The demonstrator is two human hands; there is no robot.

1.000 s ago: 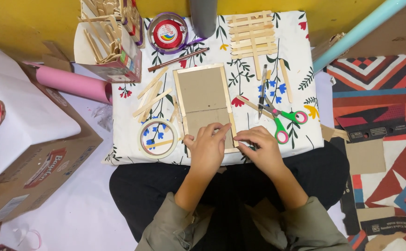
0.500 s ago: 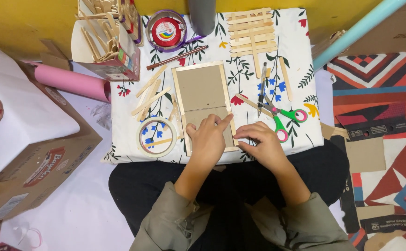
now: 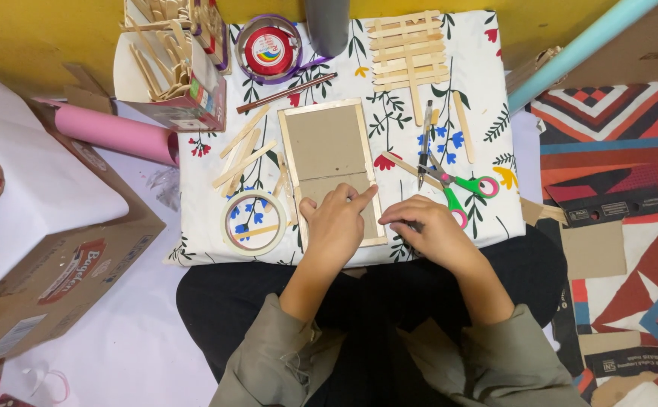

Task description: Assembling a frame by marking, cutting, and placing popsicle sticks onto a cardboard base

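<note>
A cardboard panel point(image 3: 325, 143) edged with craft sticks lies on a floral cloth point(image 3: 480, 98) over my lap. My left hand point(image 3: 336, 226) rests flat on its lower half, fingers apart, with the index finger reaching the right edge strip. My right hand point(image 3: 428, 227) lies on the cloth just right of the panel. Its fingers are curled over a small dark tool that is mostly hidden. Green and pink scissors point(image 3: 461, 188) lie just beyond the right hand.
Loose craft sticks point(image 3: 242, 154) and a masking tape roll point(image 3: 253, 222) lie left of the panel. A craft-stick lattice point(image 3: 408, 49), a pen point(image 3: 424, 143), a red tape roll point(image 3: 268, 49) and a box of sticks point(image 3: 182, 75) sit farther back. A pink roll point(image 3: 114, 132) and cardboard box point(image 3: 65, 279) lie left.
My left hand has slid a little up the panel and its index finger now stretches toward the right edge. My right hand has stayed beside the panel.
</note>
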